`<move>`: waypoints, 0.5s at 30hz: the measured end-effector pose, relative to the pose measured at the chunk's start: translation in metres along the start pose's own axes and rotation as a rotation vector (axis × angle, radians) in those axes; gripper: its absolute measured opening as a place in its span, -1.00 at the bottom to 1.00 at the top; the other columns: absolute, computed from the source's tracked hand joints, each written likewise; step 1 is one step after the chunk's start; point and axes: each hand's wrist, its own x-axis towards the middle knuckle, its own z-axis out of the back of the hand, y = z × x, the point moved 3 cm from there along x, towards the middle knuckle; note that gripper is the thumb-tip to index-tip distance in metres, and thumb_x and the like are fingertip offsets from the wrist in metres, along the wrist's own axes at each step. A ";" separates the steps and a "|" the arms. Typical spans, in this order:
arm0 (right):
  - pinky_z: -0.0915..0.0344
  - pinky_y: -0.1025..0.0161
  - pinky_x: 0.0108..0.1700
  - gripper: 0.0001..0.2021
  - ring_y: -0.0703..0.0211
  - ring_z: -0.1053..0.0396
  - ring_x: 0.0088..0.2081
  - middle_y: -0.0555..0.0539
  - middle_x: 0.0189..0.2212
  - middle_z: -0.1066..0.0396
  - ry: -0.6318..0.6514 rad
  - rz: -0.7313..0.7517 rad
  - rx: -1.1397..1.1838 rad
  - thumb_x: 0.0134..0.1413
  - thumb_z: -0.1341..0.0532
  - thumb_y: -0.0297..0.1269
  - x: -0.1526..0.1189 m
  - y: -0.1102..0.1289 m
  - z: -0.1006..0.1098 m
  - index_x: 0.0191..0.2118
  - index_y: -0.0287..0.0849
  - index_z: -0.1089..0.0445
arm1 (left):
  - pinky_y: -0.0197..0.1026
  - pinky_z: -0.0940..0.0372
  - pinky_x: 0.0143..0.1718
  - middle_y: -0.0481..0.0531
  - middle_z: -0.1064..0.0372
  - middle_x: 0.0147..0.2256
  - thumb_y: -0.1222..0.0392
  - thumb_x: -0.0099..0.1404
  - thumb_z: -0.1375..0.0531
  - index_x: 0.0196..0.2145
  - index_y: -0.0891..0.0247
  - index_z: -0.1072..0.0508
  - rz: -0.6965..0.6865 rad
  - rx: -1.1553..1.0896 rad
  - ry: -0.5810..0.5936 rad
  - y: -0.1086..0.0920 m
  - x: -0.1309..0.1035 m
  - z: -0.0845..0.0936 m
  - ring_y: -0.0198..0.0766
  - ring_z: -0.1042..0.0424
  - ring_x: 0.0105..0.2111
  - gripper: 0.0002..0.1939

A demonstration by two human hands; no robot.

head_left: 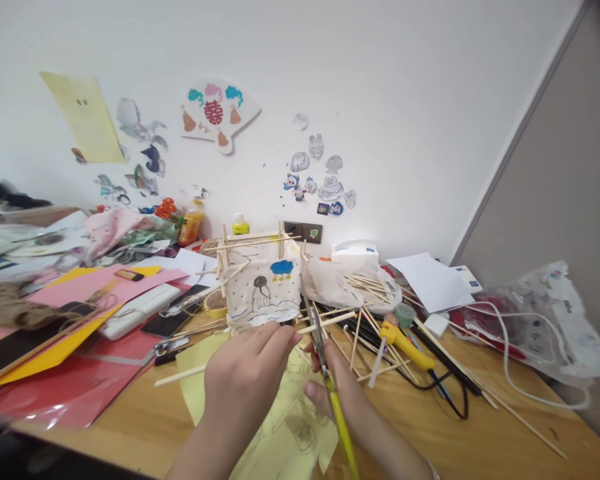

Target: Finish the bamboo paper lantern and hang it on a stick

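My left hand (247, 367) is closed around a light wooden stick (180, 377), which pokes out on both sides of the fist. In my right hand (340, 390) is a pair of scissors (341, 423) with yellow handles and metal blades pointing away from me. The blades cross the stick to the right of my left fingers; whether they are cutting into it I cannot tell. Beneath my hands lies a yellow sheet with pencil drawings (300, 427). Just beyond stands a small stick frame (225, 257) with a drawn-on white cloth panel (265, 293).
To the right lie a yellow glue gun (410, 347), loose sticks (520, 427), a white cable (507, 373) and a clear plastic bag (545, 320). Coloured paper (145, 287), twine (23, 307) and a white power strip (140, 310) crowd the left. A wall (405, 133) rises behind.
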 end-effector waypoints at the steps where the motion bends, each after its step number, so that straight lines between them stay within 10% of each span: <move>1: -0.27 0.23 -0.18 -0.55 0.13 -0.28 -0.24 -0.07 -0.26 -0.31 0.014 0.008 0.000 -0.05 -0.22 -0.07 -0.001 0.002 0.000 -0.04 -0.14 -0.23 | -0.24 -0.04 -0.53 -0.08 -0.39 -0.55 0.22 0.31 -0.08 -0.47 0.22 -0.39 -0.007 0.009 0.009 -0.001 0.000 0.001 -0.32 -0.30 -0.57 -0.80; 15: -0.20 0.34 -0.42 -0.87 0.28 -0.20 -0.48 0.07 -0.50 -0.23 -0.152 -0.048 -0.079 -0.12 -0.15 -0.36 -0.002 -0.013 -0.005 -0.35 -0.14 -0.23 | -0.22 0.04 -0.55 -0.10 -0.29 -0.64 0.22 0.33 -0.01 -0.55 0.20 -0.32 0.032 0.035 0.067 -0.007 0.005 -0.002 -0.29 -0.20 -0.63 -0.70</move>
